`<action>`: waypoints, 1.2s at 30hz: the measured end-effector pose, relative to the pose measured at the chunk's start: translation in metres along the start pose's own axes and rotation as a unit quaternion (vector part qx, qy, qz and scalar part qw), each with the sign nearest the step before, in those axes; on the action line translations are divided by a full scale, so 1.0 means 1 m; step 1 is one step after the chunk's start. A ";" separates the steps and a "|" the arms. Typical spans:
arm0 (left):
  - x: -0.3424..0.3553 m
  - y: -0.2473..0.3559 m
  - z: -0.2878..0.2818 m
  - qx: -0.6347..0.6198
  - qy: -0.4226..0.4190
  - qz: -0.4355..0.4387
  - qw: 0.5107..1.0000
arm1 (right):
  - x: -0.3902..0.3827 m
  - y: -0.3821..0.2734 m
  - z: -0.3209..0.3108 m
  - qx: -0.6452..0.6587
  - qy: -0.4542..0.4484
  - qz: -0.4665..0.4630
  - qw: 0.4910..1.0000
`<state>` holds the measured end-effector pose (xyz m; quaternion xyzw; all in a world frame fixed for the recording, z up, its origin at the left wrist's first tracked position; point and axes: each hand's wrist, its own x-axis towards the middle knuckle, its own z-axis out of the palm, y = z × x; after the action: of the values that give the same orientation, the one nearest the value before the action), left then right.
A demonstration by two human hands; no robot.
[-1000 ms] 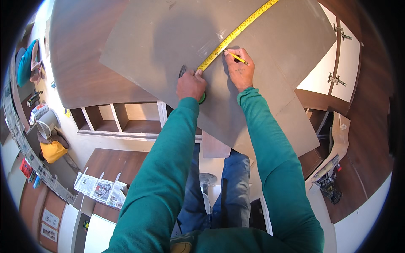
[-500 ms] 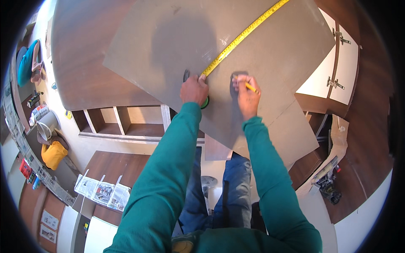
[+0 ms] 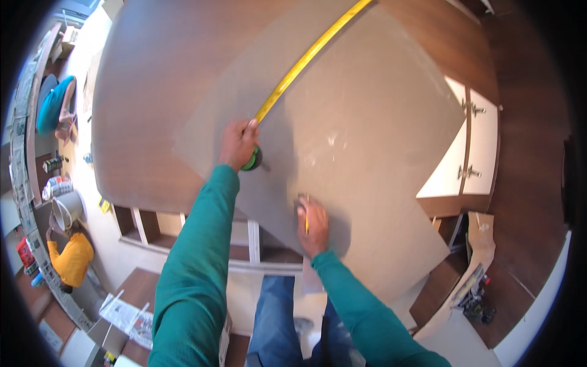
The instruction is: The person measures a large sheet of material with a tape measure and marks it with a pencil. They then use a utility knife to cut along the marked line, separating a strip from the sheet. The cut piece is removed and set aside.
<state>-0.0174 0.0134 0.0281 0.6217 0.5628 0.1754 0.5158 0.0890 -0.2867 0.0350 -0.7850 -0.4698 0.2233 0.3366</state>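
Note:
My left hand (image 3: 239, 142) grips the green and black tape measure (image 3: 253, 160), its thumb near where the yellow blade (image 3: 306, 58) runs out diagonally toward the top of the view, over the grey sheet (image 3: 367, 140). Lower and to the right, my right hand (image 3: 313, 225) holds a yellow pencil (image 3: 307, 226), its fingertips at the sheet. The sheet lies over a brown wood-grain board (image 3: 137, 85); the picture is a little blurred, so no pencil mark can be made out.
An open wooden shelf frame (image 3: 140, 223) runs under the board. White doors with hinges (image 3: 483, 153) stand at right, beside cardboard (image 3: 480, 235). At far left, a person in yellow (image 3: 70, 260) is by a bucket (image 3: 64, 211), near teal cloth (image 3: 52, 104) and newspapers (image 3: 122, 315).
My left hand has moved left with the tape, whose blade now lies further left. My right hand has come down and left with the pencil. The view has shifted.

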 end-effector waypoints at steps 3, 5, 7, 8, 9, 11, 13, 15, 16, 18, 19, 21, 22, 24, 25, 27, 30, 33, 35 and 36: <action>0.031 -0.009 -0.031 0.013 0.009 -0.021 1.000 | -0.002 -0.004 0.001 -0.022 -0.010 0.014 1.000; 0.047 -0.017 -0.043 0.043 0.009 -0.038 0.998 | -0.004 -0.006 0.001 -0.024 -0.026 0.026 0.999; 0.064 -0.022 -0.055 0.092 0.011 -0.050 0.994 | -0.006 -0.007 0.003 -0.026 -0.029 0.038 0.999; 0.068 -0.024 -0.059 0.082 0.009 -0.052 0.995 | -0.008 -0.008 0.005 -0.026 -0.026 0.044 0.998; 0.073 -0.026 -0.061 0.075 0.010 -0.052 0.996 | -0.009 -0.009 0.007 -0.026 -0.028 0.052 0.998; 0.077 -0.030 -0.066 0.061 0.008 -0.045 0.997 | -0.011 -0.009 0.010 -0.042 -0.024 0.051 0.998; 0.077 -0.034 -0.071 0.052 0.004 -0.039 0.998 | -0.011 -0.009 0.012 -0.048 -0.021 0.053 0.997; 0.076 -0.040 -0.077 0.075 0.005 -0.046 0.996 | -0.011 -0.009 0.014 -0.043 -0.015 0.057 0.997; 0.075 -0.043 -0.080 0.094 0.010 -0.044 0.995 | -0.011 -0.009 0.015 -0.047 -0.017 0.058 0.997; 0.071 -0.050 -0.086 0.070 0.006 -0.054 0.996 | -0.012 -0.008 0.015 -0.054 -0.020 0.057 0.997; 0.070 -0.053 -0.089 0.067 0.007 -0.056 0.996 | -0.012 -0.008 0.015 -0.055 -0.022 0.059 0.996; 0.071 -0.058 -0.098 0.085 -0.003 -0.064 0.994 | -0.012 -0.008 0.015 -0.055 -0.030 0.064 0.996; 0.072 -0.059 -0.102 0.111 -0.007 -0.074 0.991 | -0.012 -0.007 0.014 -0.061 -0.026 0.055 0.996; 0.076 -0.060 -0.108 0.174 -0.009 -0.050 0.983 | -0.012 -0.007 0.014 -0.067 -0.027 0.044 0.996; 0.077 -0.060 -0.112 0.217 -0.004 -0.044 0.975 | -0.012 -0.008 0.014 -0.069 -0.034 0.042 0.996; 0.085 -0.056 -0.113 0.244 -0.029 -0.096 0.965 | -0.011 -0.009 0.014 -0.070 -0.043 0.049 0.995; 0.092 -0.055 -0.110 0.246 -0.017 -0.140 0.959 | -0.010 -0.012 0.014 -0.075 -0.044 0.046 0.995; 0.098 -0.057 -0.106 0.300 -0.015 -0.149 0.942 | -0.011 -0.015 0.015 -0.078 -0.050 0.046 0.995; 0.097 -0.061 -0.101 0.299 0.040 -0.144 0.943 | -0.011 -0.016 0.015 -0.086 -0.055 0.040 0.994; 0.096 -0.063 -0.099 0.298 0.057 -0.148 0.941 | -0.011 -0.016 0.015 -0.092 -0.060 0.039 0.993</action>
<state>-0.0995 0.1312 -0.0190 0.6457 0.7033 -0.0430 0.2943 0.0640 -0.2866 0.0371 -0.8156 -0.4766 0.2386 0.2249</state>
